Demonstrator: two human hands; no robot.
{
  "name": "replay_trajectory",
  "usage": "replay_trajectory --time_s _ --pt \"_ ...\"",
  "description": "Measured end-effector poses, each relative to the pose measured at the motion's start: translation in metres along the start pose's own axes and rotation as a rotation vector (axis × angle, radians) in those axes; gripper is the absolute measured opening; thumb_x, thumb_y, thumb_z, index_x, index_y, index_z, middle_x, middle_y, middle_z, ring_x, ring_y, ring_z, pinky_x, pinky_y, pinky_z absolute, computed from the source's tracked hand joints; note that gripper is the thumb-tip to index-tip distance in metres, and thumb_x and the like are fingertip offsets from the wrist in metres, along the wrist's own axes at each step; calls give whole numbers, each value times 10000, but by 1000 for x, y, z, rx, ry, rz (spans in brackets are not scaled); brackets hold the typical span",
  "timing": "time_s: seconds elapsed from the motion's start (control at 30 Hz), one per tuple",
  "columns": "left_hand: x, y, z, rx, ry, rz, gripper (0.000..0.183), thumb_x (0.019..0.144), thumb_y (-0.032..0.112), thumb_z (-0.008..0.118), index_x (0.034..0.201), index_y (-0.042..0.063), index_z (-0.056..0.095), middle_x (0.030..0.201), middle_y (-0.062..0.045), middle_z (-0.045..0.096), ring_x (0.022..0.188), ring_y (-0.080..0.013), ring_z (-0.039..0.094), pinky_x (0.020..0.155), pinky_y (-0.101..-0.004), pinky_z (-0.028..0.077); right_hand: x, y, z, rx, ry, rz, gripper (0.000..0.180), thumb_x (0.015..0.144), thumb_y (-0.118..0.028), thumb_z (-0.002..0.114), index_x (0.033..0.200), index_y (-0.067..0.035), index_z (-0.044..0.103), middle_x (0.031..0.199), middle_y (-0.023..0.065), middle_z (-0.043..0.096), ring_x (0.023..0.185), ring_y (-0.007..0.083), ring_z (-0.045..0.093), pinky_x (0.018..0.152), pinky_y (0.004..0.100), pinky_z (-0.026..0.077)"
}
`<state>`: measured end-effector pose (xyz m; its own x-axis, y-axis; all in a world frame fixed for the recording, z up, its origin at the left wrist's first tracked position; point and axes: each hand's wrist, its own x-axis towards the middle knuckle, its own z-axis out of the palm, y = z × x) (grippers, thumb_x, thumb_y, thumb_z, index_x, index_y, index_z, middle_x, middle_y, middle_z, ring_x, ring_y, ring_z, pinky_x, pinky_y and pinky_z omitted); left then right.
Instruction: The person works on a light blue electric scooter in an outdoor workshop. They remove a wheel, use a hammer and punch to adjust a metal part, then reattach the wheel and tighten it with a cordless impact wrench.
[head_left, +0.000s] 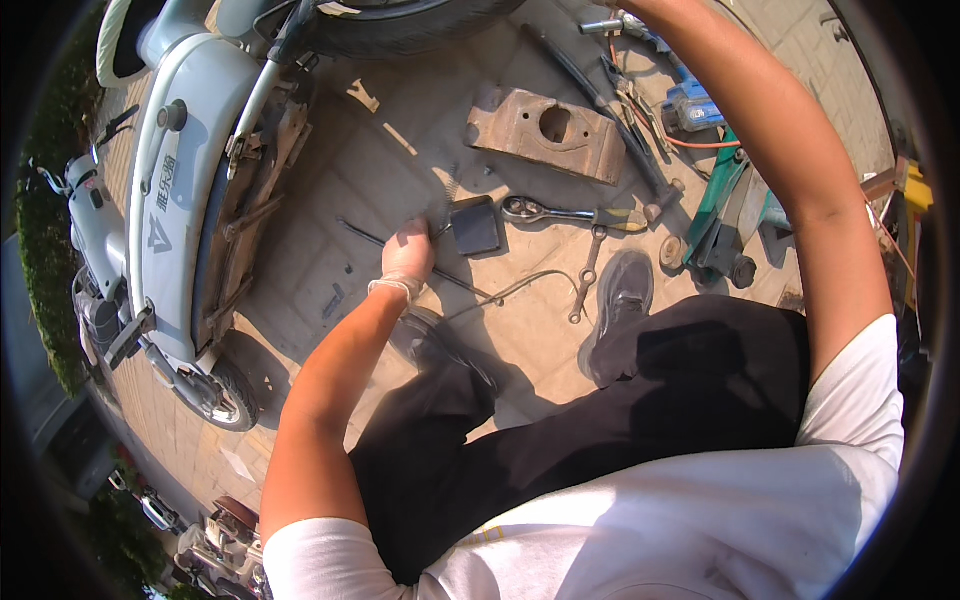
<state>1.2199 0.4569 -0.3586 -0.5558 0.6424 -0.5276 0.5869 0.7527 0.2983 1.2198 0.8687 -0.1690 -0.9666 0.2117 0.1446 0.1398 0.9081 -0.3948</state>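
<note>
My left hand (409, 251), in a pale glove, is low over the paving with its fingers curled downward. A thin dark rod (461, 283) passes beneath it; whether the fingers grip the rod is hidden. Just right of the fingertips lies a black square part like a scooter mirror (476, 226), its short stem pointing toward them. A coil spring (451, 184) is above the hand. Farther right are a ratchet wrench (529, 210) with a yellow and black handle and a double-ended ring spanner (589, 277). My right forearm leaves the top edge, so that hand is out of view.
A pale electric scooter (187, 187) leans at left, its underside facing me. A black tyre (420, 30) crosses the top. Ahead lie a rusty metal block (517, 124), a long-handled hammer (664, 199), pliers (626, 86), a blue power tool (690, 105) and a green floor jack (709, 202).
</note>
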Motion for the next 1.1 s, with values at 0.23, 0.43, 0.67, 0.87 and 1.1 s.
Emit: replay_trajectory --time_s 0.23,0.43,0.67,0.87,1.1 --pt "-11 20 -22 -54 -140 -128 299 822 100 607 1106 11 636 1034 -279 673 1003 -443 642 876 -489 525 -1 12 15 -37 -10 1 364 838 -183 706 1163 -35 633 1052 211 688 1061 391 639 923 440 502" --pt "-11 70 -119 -598 -241 -130 306 822 101 656 1107 -9 631 873 -72 644 758 -163 589 726 -279 488 -6 -1 6 -8 -215 129 345 847 -253 700 1096 -19 649 1016 216 691 1033 388 650 901 446 509" --pt "60 161 -222 -1390 -122 104 169 908 96 699 1054 41 634 912 -56 673 777 -145 627 760 -288 515 -14 -22 -25 448 -539 273 397 867 -318 748 1083 6 672 931 122 713 788 191 670 703 338 533" --pt "96 183 -216 -1700 -63 178 194 960 142 651 1104 12 637 949 -81 703 812 -164 653 748 -305 517 -23 -21 -18 473 -296 128 269 891 -220 684 1064 -16 707 800 165 701 726 241 688 659 355 535" --pt "114 167 -203 -1821 451 -132 352 900 230 750 1104 35 540 986 -123 610 807 -238 637 716 -356 547 -12 -9 -8 254 -91 148 296 907 -279 642 1047 -29 716 918 223 704 932 368 683 846 405 528"
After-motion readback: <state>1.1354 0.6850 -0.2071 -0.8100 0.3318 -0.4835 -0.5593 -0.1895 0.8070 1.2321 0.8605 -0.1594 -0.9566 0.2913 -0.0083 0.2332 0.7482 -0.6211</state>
